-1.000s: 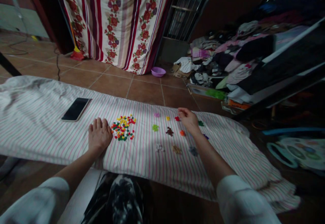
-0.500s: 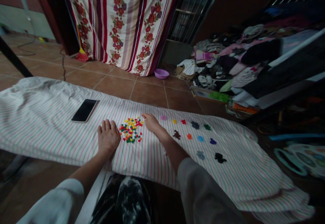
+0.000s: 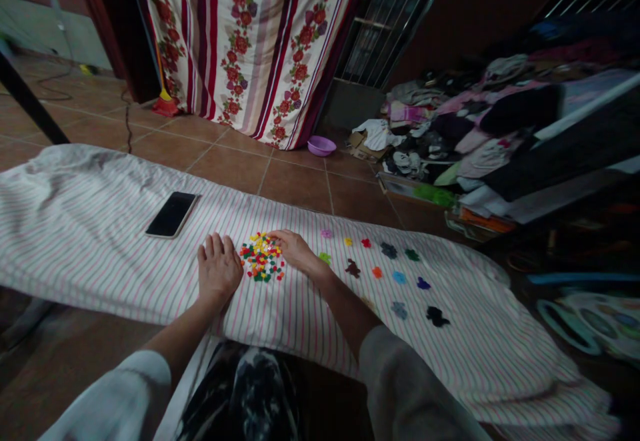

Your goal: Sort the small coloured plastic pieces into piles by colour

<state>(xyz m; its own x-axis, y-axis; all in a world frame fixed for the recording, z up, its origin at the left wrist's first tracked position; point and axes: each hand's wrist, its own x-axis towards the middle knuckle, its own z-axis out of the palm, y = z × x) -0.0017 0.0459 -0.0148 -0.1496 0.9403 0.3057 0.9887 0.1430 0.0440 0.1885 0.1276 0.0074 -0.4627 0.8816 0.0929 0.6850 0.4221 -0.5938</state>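
A loose pile of tiny plastic-looking pieces (image 3: pixel 261 264), mainly red, yellow, green, orange and white, lies on a striped cloth (image 3: pixel 295 321). My left hand (image 3: pixel 219 269) rests flat on the cloth at the pile's left edge, fingers extended and slightly apart. At the upper right of the pile, my right hand (image 3: pixel 295 249) reaches in with fingers stretched over the pieces; no held piece can be made out. Right of that forearm lie small single-colour clusters, among them a pink one (image 3: pixel 326 234), a brown one (image 3: pixel 353 268), a light blue one (image 3: pixel 399 278) and a black one (image 3: pixel 437 316).
A smartphone (image 3: pixel 173 214) lies on the cloth to the left of my left hand. Beyond the table are a floral curtain (image 3: pixel 255 48), a purple basin (image 3: pixel 321 146) and a red broom (image 3: pixel 165 104). Clothes (image 3: pixel 450 114) are heaped at the right.
My right hand has moved left from beside the pile to over its upper right edge, its fingers extending from a closed pose. The left hand stays flat. The view has shifted slightly.
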